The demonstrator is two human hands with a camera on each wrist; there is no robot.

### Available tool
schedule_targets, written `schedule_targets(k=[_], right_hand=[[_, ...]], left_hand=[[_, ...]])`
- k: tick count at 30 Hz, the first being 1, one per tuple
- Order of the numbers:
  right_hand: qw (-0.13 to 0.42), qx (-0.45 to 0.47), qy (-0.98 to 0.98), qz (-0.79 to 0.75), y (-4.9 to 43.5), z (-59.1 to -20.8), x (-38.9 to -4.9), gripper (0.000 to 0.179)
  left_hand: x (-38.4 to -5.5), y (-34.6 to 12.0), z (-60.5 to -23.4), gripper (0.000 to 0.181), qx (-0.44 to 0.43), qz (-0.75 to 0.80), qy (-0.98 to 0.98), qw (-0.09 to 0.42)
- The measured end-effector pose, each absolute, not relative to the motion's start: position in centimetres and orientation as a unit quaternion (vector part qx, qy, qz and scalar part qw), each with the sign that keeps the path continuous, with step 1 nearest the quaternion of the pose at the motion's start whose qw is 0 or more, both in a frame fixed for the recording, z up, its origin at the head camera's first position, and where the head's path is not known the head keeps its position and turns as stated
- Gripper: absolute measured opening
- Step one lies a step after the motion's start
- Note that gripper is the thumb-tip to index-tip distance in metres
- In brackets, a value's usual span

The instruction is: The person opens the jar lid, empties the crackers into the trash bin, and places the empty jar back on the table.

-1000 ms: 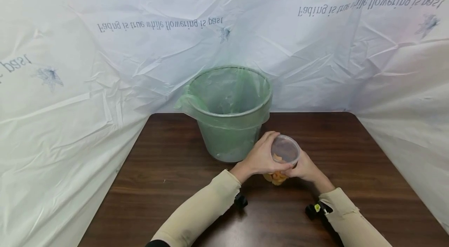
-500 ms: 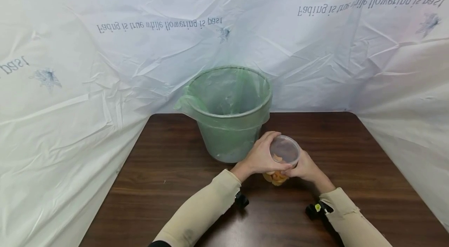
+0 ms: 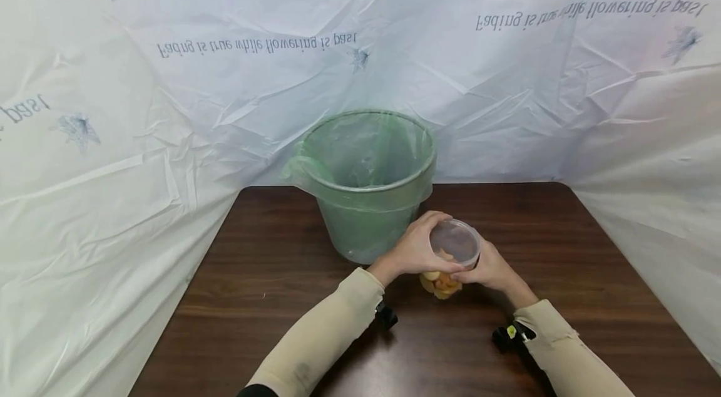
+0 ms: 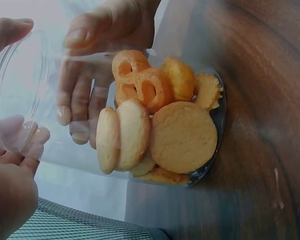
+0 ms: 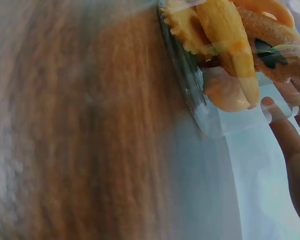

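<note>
A clear plastic jar (image 3: 454, 235) stands near the table's middle, right of the bucket, and both hands are on it. Cookies (image 4: 184, 136) and orange pretzel-shaped snacks (image 4: 140, 82) lie in its lower part. My left hand (image 3: 415, 251) curls round the jar's round top, thumb on the near side and fingers toward the far side. From the other side, my right hand (image 3: 493, 269) holds the jar's body. In the right wrist view, the jar's base (image 5: 212, 122) is close to the wood. Whether a lid covers the top, I cannot tell.
A grey bucket (image 3: 360, 228) with a thin green bag (image 3: 306, 168) over its rim stands at the back, close to my left hand. Beneath is a dark wooden table (image 3: 253, 297). White printed sheeting (image 3: 225, 96) hangs behind and at both sides.
The jar's top has shifted very slightly left between my hands. Both hands keep their places on it. The head view has tilted up a little.
</note>
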State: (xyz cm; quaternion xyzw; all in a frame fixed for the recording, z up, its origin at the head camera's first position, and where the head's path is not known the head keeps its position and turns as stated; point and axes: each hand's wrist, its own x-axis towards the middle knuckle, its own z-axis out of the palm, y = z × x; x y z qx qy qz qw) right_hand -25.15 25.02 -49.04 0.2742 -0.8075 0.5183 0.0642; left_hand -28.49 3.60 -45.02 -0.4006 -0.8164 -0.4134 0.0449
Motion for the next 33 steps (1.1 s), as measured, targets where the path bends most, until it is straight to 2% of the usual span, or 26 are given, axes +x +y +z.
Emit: schedule_targets(k=[5, 13, 19, 26, 33], right_hand=[[0.057, 0.268, -0.812, 0.516, 24.6, -47.8, -24.5, 0.093], [0.068, 0.276, -0.81, 0.513, 24.8, -47.9, -24.7, 0.09], [0.064, 0.29, -0.804, 0.515, 25.0, -48.0, -25.1, 0.088], [0.05, 0.301, -0.795, 0.524, 26.3, -50.6, -27.1, 0.097], [0.035, 0.321, -0.787, 0.526, 26.8, -50.8, -27.6, 0.101]], left_hand=[[-28.9, 3.4, -44.9, 0.089, -0.411, -0.408, -0.814, 0.038], [-29.4, 3.2, -44.6, 0.089, -0.422, -0.401, -0.813, 0.022], [-29.8, 3.0, -44.4, 0.087, -0.434, -0.406, -0.804, -0.008], [-30.2, 2.6, -44.5, 0.088, -0.448, -0.411, -0.794, -0.018], [-30.2, 2.5, -44.6, 0.089, -0.449, -0.419, -0.789, -0.025]])
